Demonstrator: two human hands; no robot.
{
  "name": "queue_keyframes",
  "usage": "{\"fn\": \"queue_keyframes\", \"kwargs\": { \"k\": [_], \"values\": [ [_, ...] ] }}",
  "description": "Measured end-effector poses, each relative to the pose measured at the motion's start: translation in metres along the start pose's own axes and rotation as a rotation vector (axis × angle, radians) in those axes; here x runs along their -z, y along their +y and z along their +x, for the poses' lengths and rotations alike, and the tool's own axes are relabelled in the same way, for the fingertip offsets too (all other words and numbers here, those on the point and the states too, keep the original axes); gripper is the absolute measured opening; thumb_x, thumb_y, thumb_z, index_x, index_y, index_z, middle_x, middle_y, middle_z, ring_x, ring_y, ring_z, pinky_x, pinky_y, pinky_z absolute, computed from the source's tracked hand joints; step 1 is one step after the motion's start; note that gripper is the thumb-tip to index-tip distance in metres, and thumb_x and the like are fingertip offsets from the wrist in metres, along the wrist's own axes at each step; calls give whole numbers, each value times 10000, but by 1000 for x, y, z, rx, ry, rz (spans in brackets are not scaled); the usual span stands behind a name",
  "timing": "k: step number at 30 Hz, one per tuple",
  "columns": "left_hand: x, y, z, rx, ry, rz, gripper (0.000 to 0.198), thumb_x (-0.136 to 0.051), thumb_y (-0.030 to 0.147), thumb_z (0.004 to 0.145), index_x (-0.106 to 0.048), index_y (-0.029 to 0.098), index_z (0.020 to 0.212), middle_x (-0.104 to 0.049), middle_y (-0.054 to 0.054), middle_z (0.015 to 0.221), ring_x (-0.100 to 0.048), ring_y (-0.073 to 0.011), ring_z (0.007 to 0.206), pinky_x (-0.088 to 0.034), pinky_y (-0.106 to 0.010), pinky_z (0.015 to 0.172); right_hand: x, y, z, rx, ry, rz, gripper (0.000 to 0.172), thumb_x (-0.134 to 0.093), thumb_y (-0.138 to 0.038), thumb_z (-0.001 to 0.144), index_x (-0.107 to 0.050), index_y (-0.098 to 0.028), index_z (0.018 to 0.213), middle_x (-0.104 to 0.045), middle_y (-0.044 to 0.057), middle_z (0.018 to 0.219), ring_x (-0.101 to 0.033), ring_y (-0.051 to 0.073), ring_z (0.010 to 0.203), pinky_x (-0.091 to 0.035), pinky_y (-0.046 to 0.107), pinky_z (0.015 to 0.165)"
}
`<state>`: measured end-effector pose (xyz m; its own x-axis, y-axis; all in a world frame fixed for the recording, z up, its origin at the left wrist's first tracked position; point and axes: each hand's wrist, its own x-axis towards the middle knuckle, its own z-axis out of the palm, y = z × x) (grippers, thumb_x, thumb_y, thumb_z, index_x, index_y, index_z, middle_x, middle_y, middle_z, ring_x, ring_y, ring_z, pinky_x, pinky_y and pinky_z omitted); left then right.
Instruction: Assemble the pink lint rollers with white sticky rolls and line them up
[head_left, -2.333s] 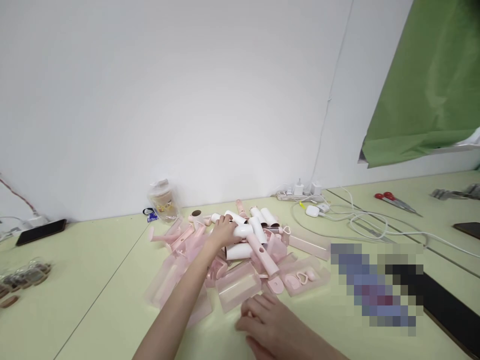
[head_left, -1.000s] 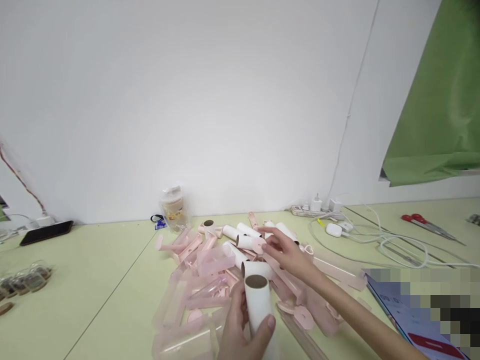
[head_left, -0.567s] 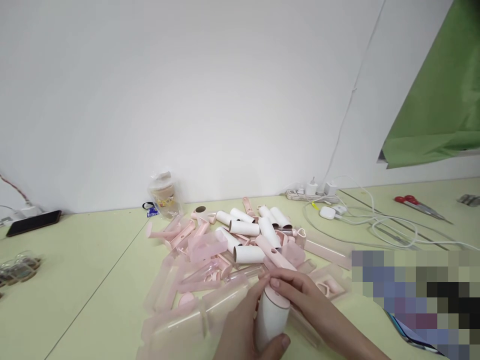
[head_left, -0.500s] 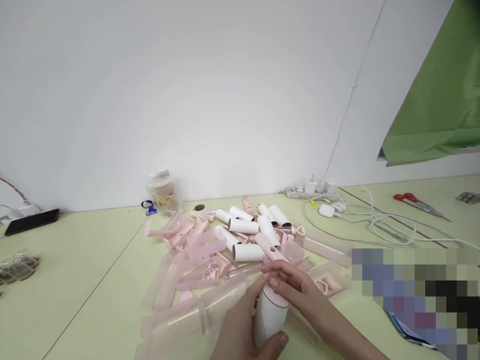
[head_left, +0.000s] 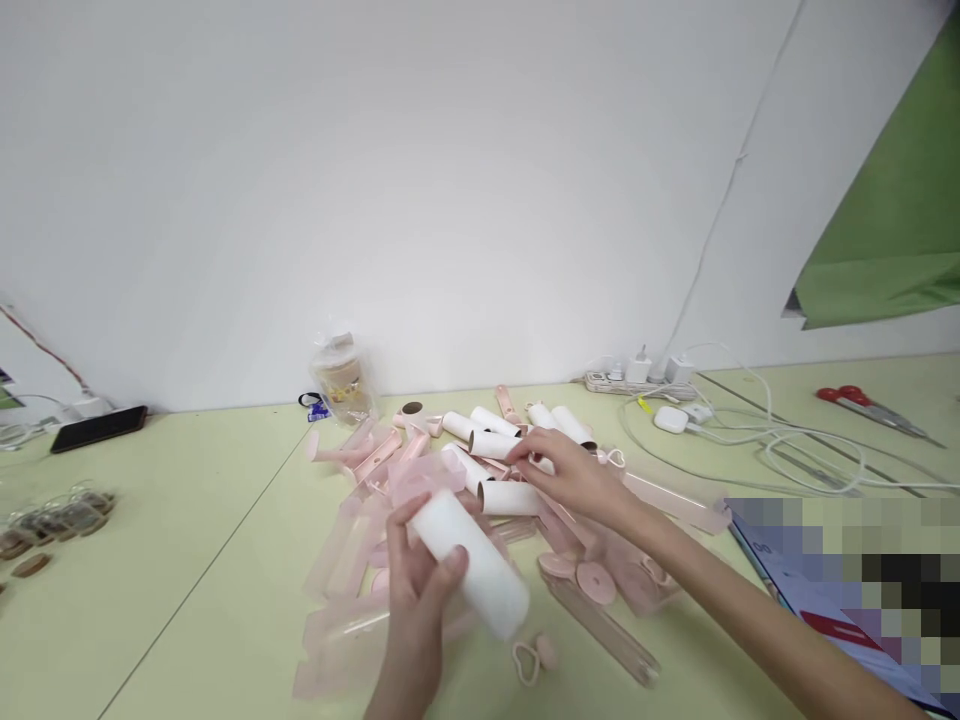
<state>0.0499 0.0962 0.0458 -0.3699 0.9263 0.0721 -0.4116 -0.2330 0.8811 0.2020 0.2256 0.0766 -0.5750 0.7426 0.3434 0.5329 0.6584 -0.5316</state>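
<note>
The worktop [head_left: 187, 560] bears pink parts [head_left: 341, 640] and white rolls [head_left: 510, 498], most looking loose and unjoined. The right hand [head_left: 574, 470], half curled, is at the rolls; its grip is unclear. The left hand [head_left: 418, 575] clasps one tilted roll [head_left: 476, 570]. Nearby lies a heart ring [head_left: 516, 660].

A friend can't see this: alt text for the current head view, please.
A person's left hand holds a tilted white roll; the right hand reaches over more rolls and pink parts on a green table. A cup and power strip are by the wall.
</note>
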Motion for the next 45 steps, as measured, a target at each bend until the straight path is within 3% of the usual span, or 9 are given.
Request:
{"fn": "queue_keyframes", "kwargs": {
  "k": [6, 10, 14, 17, 21, 29, 35, 41, 45],
  "values": [
    [15, 26, 20, 3, 207, -376, 429, -566, 315, 797, -490, 188, 1199, -628, -121, 1136, -632, -217, 912, -522, -293, 764, -38, -11, 26, 268, -310, -136, 158, -578, -106, 745, -684, -199, 816, -644, 36, 867, -553, 198, 863, -375, 303, 773],
    [22, 34, 25, 63, 327, -480, 401, -443, 286, 858, -510, 123, 1218, -673, -117, 1045, -661, -166, 793, -538, -212, 660, -55, -17, 24, 304, -379, -214, 82, -642, -188, 750, -689, -177, 816, -626, 66, 885, -537, 225, 865, -365, 319, 740],
    [23, 38, 24, 156, 307, -540, 435, -359, 282, 890, -440, 128, 1290, -676, -107, 1050, -670, -153, 793, -542, -194, 629, -58, -22, 21, 304, -386, -237, 120, -646, -177, 747, -674, -162, 864, -612, 69, 899, -530, 221, 867, -367, 310, 734],
    [23, 40, 22, 187, 279, -581, 427, -321, 277, 905, -435, 144, 1295, -669, -107, 1071, -675, -141, 777, -544, -178, 607, -56, -27, 19, 300, -388, -216, 98, -584, -187, 794, -669, -184, 843, -614, 39, 901, -543, 182, 830, -381, 272, 707],
    [21, 43, 21, 210, 287, -628, 435, -274, 290, 920, -421, 141, 1302, -691, -103, 1010, -683, -143, 727, -551, -181, 549, -48, -22, 22, 254, -338, -228, 227, -463, -137, 844, -661, -211, 929, -629, 29, 948, -551, 170, 890, -385, 266, 763],
    [23, 42, 21, 236, 229, -724, 438, -264, 292, 931, -369, 130, 1324, -704, -114, 953, -687, -141, 707, -548, -176, 568, -1, 34, 11, -18, -253, -382, 223, -469, -267, 835, -664, -216, 929, -645, 73, 911, -571, 246, 871, -401, 315, 702],
    [23, 40, 20, 256, 209, -707, 453, -279, 285, 924, -320, 149, 1354, -714, -106, 930, -694, -158, 712, -552, -195, 544, 23, 65, -2, -115, -232, -464, 245, -448, -150, 795, -643, -205, 933, -620, 82, 1010, -541, 240, 952, -416, 294, 723],
    [20, 38, 21, 286, 240, -702, 462, -266, 290, 921, -323, 140, 1354, -718, -114, 899, -695, -166, 682, -555, -196, 519, 25, 73, -2, -126, -222, -586, 294, -431, -124, 812, -653, -214, 982, -593, 93, 1088, -525, 250, 997, -389, 352, 805],
    [18, 34, 20, 299, 257, -641, 435, -271, 269, 922, -382, 146, 1324, -708, -138, 925, -695, -176, 709, -548, -183, 509, 17, 67, 8, -106, -265, -675, 185, -485, -195, 852, -665, -200, 890, -595, 79, 1048, -514, 229, 1013, -383, 369, 846]
  ]
}}
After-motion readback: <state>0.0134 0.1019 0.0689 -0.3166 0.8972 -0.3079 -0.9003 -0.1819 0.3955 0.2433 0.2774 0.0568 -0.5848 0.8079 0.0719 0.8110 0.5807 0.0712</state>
